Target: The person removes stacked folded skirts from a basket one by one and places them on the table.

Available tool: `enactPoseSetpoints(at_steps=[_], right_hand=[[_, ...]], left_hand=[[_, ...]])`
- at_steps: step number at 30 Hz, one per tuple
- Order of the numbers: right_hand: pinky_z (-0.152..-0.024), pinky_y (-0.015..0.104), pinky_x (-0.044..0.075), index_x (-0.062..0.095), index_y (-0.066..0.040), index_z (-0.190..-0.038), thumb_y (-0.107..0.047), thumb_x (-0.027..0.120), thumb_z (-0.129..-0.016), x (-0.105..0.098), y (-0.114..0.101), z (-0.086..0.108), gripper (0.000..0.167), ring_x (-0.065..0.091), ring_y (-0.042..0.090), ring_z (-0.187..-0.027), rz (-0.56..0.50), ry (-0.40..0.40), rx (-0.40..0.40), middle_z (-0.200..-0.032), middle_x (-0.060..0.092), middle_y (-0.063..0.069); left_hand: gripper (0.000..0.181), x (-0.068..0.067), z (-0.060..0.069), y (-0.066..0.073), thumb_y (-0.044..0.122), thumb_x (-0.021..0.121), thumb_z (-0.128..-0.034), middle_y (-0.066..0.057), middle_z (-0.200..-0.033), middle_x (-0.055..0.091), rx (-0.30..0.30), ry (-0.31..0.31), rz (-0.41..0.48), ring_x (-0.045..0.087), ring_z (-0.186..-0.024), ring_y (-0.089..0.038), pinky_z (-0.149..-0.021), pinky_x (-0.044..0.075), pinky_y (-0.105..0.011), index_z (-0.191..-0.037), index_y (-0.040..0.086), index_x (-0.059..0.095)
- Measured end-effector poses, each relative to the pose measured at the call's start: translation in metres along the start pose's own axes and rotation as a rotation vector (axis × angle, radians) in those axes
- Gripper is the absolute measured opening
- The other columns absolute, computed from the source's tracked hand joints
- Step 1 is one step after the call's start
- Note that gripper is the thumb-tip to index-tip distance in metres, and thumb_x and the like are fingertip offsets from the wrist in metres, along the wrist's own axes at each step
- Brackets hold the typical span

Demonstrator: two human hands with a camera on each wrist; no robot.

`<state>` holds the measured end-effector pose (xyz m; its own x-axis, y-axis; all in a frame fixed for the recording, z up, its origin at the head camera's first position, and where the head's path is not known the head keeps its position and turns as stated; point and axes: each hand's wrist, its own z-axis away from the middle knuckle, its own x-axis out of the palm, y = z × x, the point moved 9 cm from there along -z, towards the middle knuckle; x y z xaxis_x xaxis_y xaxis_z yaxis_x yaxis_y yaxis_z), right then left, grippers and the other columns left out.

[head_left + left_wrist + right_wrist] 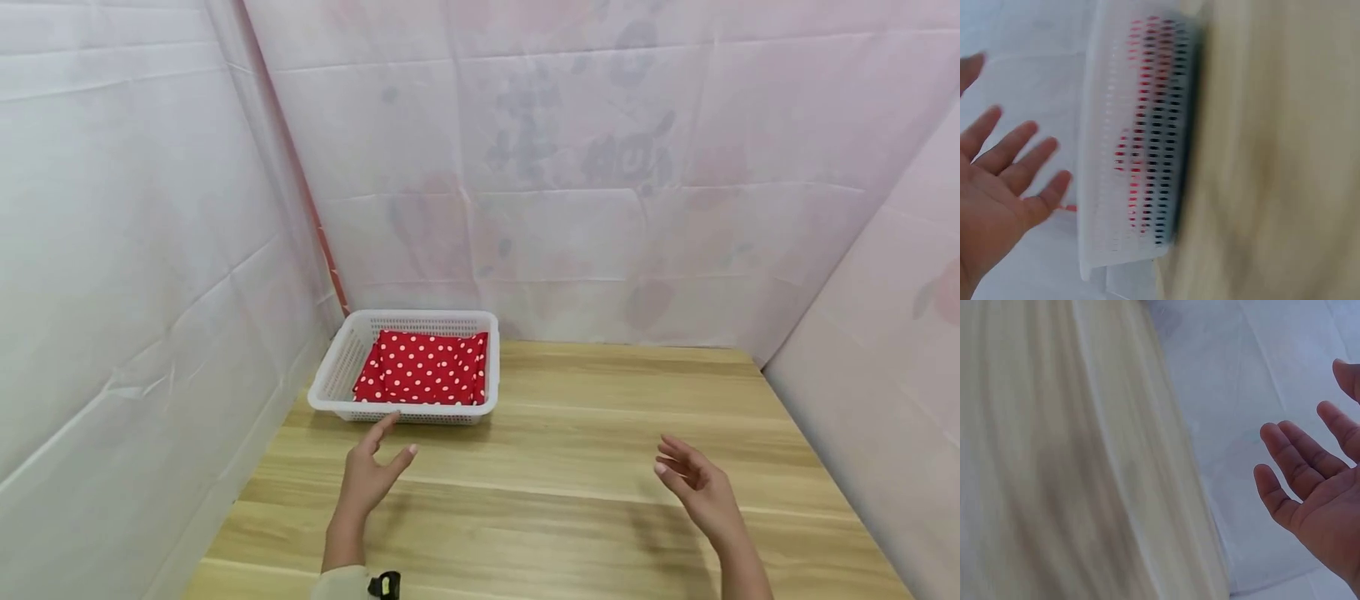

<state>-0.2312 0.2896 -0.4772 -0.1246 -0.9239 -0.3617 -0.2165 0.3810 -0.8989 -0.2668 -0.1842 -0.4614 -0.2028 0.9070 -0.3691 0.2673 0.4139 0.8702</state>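
Observation:
A white perforated basket [405, 409] stands at the back left of the wooden table, with a red cloth with white dots [427, 367] lying inside it. In front of the basket's near side is my left hand [367, 475], fingers spread and holding nothing. The left wrist view shows that hand [1004, 187] beside the wall of the basket [1141, 144], with red showing through the holes. My right hand [701, 492] hovers over the right part of the table, empty, its fingers loosely bent; the right wrist view shows its palm [1329, 512].
The wooden table [570, 450] reaches back to a pale patterned sheet [570, 167] hanging behind it. Similar sheets hang along the left side [135, 250] and the right side [885, 333]. A dark band with a small device [386, 585] is at my left sleeve.

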Motion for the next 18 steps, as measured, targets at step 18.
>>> enactPoseSetpoints(at_steps=[18], right_hand=[[-0.086, 0.024, 0.047, 0.042, 0.009, -0.131, -0.005, 0.058, -0.091, 0.102, -0.036, -0.052, 0.045, 0.059, 0.017, -0.104, -0.464, -0.103, -0.036, -0.124, 0.045, 0.033]], left_hand=[[0.055, -0.013, -0.037, -0.014, 0.025, 0.072, -0.0828, -0.013, -0.134, 0.047, -0.052, 0.024, 0.078, 0.040, -0.124, -0.032, -0.100, 0.030, -0.053, -0.132, 0.015, 0.049]])
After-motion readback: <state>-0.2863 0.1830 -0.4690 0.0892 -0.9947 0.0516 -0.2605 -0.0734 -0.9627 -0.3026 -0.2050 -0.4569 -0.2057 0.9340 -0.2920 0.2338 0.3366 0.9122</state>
